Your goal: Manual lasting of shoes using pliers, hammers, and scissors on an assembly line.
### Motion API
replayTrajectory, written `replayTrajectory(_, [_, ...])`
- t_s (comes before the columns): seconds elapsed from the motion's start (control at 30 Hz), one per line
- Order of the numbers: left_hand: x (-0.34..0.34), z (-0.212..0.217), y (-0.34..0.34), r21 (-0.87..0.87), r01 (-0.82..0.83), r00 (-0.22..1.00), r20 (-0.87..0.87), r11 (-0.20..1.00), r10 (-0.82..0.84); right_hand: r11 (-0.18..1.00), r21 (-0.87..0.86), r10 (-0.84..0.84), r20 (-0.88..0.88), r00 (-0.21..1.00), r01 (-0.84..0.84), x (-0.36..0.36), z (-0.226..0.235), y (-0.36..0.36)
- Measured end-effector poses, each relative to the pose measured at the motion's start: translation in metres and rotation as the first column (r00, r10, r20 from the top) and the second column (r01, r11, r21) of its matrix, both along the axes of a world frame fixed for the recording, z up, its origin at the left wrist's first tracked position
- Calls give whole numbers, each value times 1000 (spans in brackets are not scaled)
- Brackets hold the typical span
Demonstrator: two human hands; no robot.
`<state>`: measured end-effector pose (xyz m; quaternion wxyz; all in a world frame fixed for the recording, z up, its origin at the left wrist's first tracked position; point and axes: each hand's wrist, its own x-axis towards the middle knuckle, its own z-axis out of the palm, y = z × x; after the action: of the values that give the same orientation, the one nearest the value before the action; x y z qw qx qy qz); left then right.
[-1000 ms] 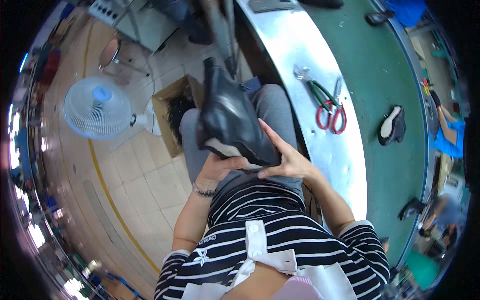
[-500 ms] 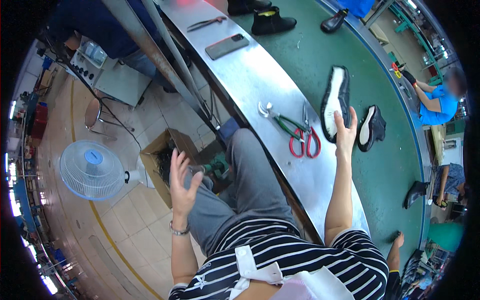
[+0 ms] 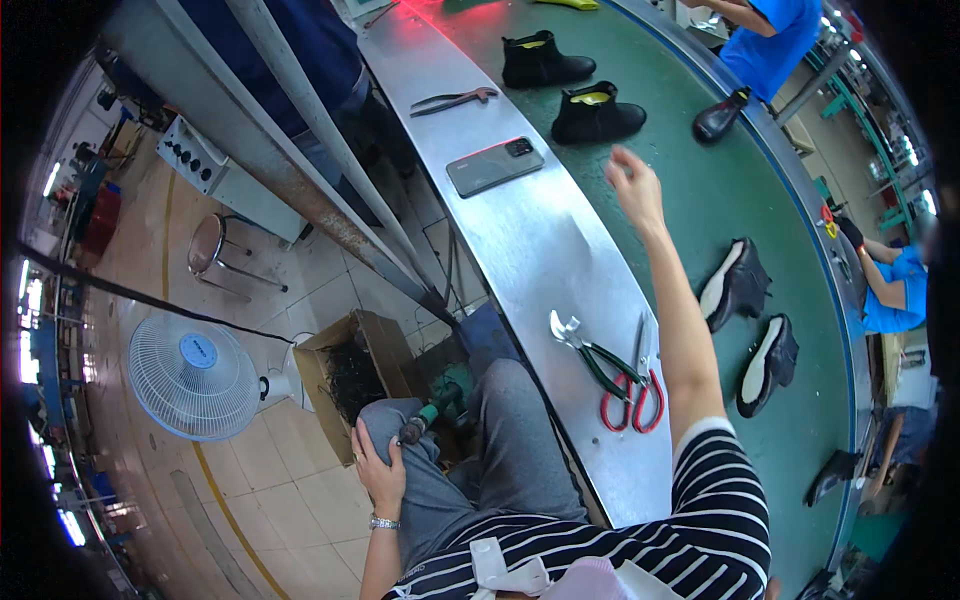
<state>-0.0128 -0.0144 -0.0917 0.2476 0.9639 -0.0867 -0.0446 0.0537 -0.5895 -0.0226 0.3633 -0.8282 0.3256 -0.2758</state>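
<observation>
Head view: metal ledge (image 3: 560, 240) borders green surface (image 3: 690, 195); its bare stretch leaves open room between right hand (image 3: 636, 190) and two tipped boots (image 3: 741, 288). Count: two upright boots (image 3: 598, 118) with yellow linings; on the ledge, one phone (image 3: 495, 167), one pliers (image 3: 455, 101), one green-handled cutter (image 3: 599, 368), one red-handled scissors (image 3: 642, 376). Hands are well apart. Right hand, fingers loosely curled and unclosed, is near the closer upright boot; left hand (image 3: 379, 472) lies over the left knee (image 3: 386, 418), well away from the boots.

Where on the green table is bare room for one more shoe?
The green table is bare between the right hand, the nearer ankle boot and the pale-soled shoes. It is crowded where those shoes lie together.
</observation>
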Motion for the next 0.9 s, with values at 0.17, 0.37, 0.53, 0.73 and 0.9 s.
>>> replayTrajectory(0.17, [9, -1, -10, -24, 19, 1000, -2, 1000, -20, 959, -276, -35, 137, 990, 72, 124, -20, -61])
replayTrajectory(0.37, [9, 3, -9, 1, -32, 999, 6, 1000, 32, 944, -324, -66, 22, 998, 69, 119, -30, -67])
replayTrajectory(0.53, [6, 2, -6, -132, -21, 1000, 10, 991, 22, 962, -206, -158, 114, 981, 179, 35, -22, -102])
replayTrajectory(0.73, [14, 75, -37, -384, 98, 967, 254, 918, 2, 994, -16, 113, 180, 977, -112, -56, 111, -15])
replayTrajectory(0.9, [4, 140, -93, -524, 485, 866, 179, 700, -466, 957, 124, 230, 219, 948, -261, -123, 199, 105])
